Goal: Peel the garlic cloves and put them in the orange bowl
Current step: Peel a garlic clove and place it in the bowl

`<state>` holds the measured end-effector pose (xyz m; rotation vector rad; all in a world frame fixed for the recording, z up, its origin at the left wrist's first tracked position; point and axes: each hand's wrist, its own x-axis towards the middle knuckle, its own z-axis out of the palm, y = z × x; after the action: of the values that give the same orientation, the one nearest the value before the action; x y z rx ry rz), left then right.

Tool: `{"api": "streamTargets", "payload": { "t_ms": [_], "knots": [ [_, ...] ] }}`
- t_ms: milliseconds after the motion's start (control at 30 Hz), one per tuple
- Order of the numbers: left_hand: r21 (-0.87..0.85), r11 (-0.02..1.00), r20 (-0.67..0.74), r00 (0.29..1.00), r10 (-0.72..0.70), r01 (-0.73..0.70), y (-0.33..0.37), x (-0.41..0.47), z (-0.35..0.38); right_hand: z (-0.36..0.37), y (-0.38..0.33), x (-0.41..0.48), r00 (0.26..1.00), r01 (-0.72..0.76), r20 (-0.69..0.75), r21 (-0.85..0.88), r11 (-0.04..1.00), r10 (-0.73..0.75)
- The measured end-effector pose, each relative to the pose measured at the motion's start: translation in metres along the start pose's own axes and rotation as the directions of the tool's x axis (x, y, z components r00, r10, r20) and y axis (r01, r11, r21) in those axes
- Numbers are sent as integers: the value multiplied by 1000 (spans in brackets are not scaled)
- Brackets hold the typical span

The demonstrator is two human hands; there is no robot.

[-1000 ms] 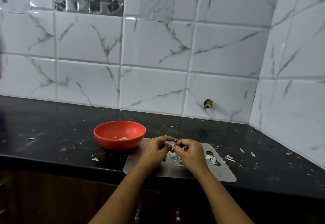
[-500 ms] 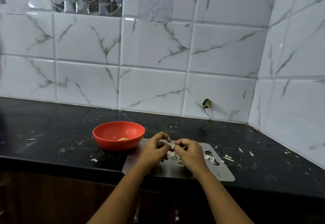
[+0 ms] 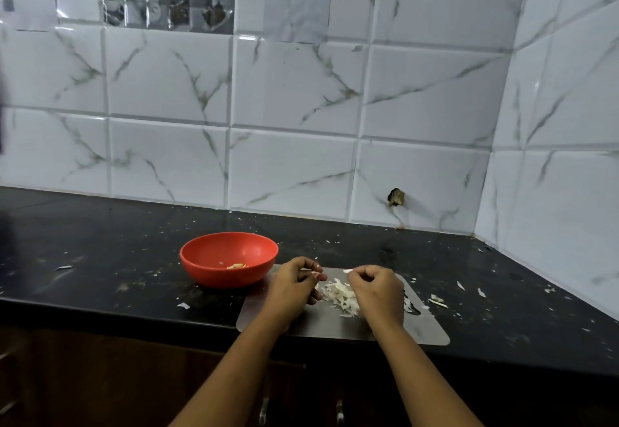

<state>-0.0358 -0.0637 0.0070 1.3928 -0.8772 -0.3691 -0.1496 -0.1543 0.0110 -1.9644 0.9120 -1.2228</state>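
The orange bowl [image 3: 204, 261] stands on the black counter with a peeled garlic piece [image 3: 237, 265] in its bottom. Just right of it lies a grey cutting board [image 3: 425, 329]. A heap of white garlic skins [image 3: 338, 293] sits on the board between my hands. My left hand [image 3: 292, 284] hovers over the board's left part, fingers curled, pinching a small garlic clove [image 3: 317, 274] at its fingertips. My right hand [image 3: 376, 287] is over the board's middle and pinches a sliver of white skin [image 3: 348, 271].
Loose bits of skin [image 3: 437, 300] lie scattered on the black counter [image 3: 100, 259] right of the board and elsewhere. The tiled wall [image 3: 301, 125] runs behind, with a side wall meeting it at the right. The counter's front edge is just below the board.
My hands were joined over the clove; now they have drawn apart, the right one pulling away to the right with a strip of skin. The skin heap between them shows now.
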Motion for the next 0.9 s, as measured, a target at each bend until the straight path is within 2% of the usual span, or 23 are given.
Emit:
{"api": "streamTargets", "payload": {
  "t_ms": [300, 467, 533, 600, 667, 733, 800, 900],
  "knots": [
    [127, 991, -102, 994, 50, -37, -2, 0, -2, 4, 7, 5, 1000, -25, 13, -136, 990, 27],
    [109, 994, -117, 993, 28, -16, 0, -1, -1, 4, 7, 5, 998, -30, 59, -90, 995, 35],
    [97, 995, -115, 993, 12, -1, 1, -1, -1, 4, 6, 4, 998, 15, 61, -55, 998, -11],
    [100, 995, -99, 995, 18, -9, 0, -1, -1, 5, 5, 2, 986, 138, 94, -28, 990, -135],
    [134, 990, -49, 998, 38, -31, -1, -1, -1, 6, 3, 0, 955, 253, 170, -30, 967, -244],
    [207, 977, 25, 998, 52, -56, -1, -1, 0, 7, 1, 0, 930, 312, 226, -74, 947, -289],
    [262, 962, 55, 996, 70, -82, -1, -1, 0, 6, 2, 0, 934, 315, 197, -61, 947, -298],
    [223, 970, 16, 996, 92, -93, 0, -2, -1, 7, 6, 2, 958, 246, 158, -35, 969, -238]
  ]
}}
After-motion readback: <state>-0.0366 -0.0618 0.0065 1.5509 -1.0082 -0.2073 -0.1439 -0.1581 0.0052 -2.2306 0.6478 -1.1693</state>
